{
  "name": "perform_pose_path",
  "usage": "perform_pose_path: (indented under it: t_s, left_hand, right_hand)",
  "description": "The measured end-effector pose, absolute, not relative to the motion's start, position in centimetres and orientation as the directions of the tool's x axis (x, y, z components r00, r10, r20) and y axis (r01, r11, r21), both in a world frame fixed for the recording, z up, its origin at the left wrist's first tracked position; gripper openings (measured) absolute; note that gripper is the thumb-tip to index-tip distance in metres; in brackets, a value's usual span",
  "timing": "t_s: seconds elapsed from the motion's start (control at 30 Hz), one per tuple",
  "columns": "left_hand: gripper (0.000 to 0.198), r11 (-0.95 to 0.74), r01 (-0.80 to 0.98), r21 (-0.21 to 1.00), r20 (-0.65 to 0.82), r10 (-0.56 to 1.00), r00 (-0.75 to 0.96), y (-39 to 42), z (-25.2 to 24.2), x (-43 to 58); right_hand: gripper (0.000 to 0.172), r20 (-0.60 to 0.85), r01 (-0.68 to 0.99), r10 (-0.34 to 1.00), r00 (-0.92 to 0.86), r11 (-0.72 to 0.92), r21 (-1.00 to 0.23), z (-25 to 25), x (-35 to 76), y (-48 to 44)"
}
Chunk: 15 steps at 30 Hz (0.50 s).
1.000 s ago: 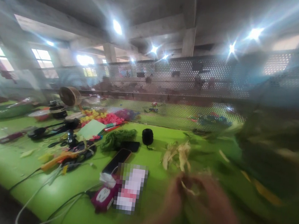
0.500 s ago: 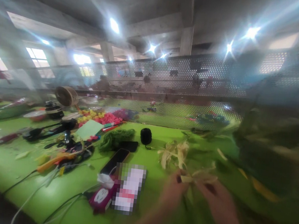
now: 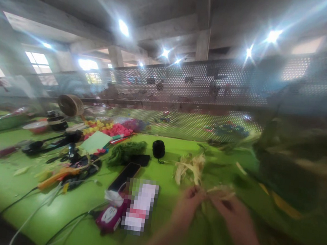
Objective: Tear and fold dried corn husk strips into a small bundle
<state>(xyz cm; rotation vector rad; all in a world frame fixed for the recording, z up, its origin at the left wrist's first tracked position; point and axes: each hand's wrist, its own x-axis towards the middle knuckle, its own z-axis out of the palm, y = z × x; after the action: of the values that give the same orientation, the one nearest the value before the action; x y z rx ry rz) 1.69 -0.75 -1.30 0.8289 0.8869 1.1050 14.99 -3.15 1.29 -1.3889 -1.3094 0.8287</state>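
Left hand (image 3: 188,205) has curled inward, facing right hand (image 3: 230,210).

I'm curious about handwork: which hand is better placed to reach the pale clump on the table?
Probably the left hand: it's nearer the pale clump; the right hand sits farther. Blur obscures both grips.

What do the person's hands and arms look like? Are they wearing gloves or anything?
The left hand and right hand are bare: no gloves. The forearms are bare too, as far as they show, with no sleeve or watch to be seen. It's too blurry to tell about rings.
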Motion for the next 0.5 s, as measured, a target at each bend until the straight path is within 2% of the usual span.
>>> perform_pose_path:
  t_s: [0.03,0.1,0.17,0.23,0.3,0.37,0.4,0.43,0.5]
  left_hand:
    - [0.037,0.224,-0.357,0.907,-0.172,0.970,0.172,-0.5,-1.5,1.6]
    - [0.039,0.199,-0.333,0.922,-0.168,0.979,0.120,-0.1,-2.0,1.5]
    - [0.041,0.195,-0.344,0.919,-0.176,0.981,0.085,0.4,-2.2,1.3]
    - [0.043,0.190,-0.379,0.905,-0.181,0.982,0.061,0.6,-2.3,1.2]
    - [0.046,0.181,-0.427,0.886,-0.180,0.983,0.041,0.7,-2.2,1.2]
    - [0.047,0.191,-0.465,0.865,-0.190,0.981,0.050,0.7,-2.1,1.2]
    - [0.047,0.204,-0.476,0.855,-0.199,0.978,0.060,0.7,-2.0,1.2]
    - [0.047,0.216,-0.484,0.848,-0.206,0.976,0.075,0.6,-2.0,1.3]
    - [0.048,0.225,-0.485,0.845,-0.204,0.974,0.095,0.6,-2.2,1.4]
  right_hand:
    - [0.016,0.111,0.249,0.979,0.173,0.065,-0.966,1.2,15.1,-3.1]
    - [0.023,0.130,0.277,0.969,0.212,0.069,-0.958,0.8,15.4,-3.1]
    - [0.038,0.294,0.409,0.906,0.303,0.155,-0.899,0.4,15.9,-3.2]
    - [0.041,0.546,0.613,0.783,0.296,0.282,-0.738,-0.2,16.4,-3.2]
    - [0.032,0.714,0.769,0.691,0.113,0.394,-0.504,-0.9,16.7,-3.1]
    - [0.033,0.725,0.811,0.677,-0.123,0.490,-0.320,-1.6,16.7,-2.9]
    - [0.039,0.693,0.807,0.689,-0.213,0.523,-0.273,-1.9,16.6,-2.8]
    - [0.044,0.653,0.798,0.707,-0.272,0.545,-0.257,-2.2,16.5,-2.6]
    - [0.043,0.597,0.771,0.759,-0.259,0.535,-0.346,-2.4,16.1,-2.4]
